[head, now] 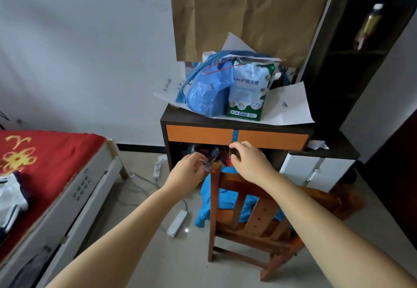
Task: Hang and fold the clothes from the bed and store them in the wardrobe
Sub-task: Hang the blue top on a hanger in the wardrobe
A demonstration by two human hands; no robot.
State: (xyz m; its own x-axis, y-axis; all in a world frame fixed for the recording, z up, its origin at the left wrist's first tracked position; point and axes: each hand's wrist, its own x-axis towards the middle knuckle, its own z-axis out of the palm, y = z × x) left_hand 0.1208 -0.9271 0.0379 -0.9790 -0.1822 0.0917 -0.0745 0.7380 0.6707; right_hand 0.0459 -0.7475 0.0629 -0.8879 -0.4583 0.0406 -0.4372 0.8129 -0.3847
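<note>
Left hand [188, 167] curled pinching a hanger [208, 163]; right hand [246, 159] gripping something dark.

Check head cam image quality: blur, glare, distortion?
Head view: strong wide-angle bending at the bed edge and shelf; floor glare spot beside the power strip; left hand slightly motion-blurred, its held item unclear; overall soft focus.

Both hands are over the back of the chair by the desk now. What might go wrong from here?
1. The left hand pinches something small and blurred; its hold looks light, so it may drop.
2. The blue garment is draped on the wooden chair and could snag on the slats when pulled.
3. A white power strip and its cable lie on the floor beside the chair, a likely trip hazard.
</note>
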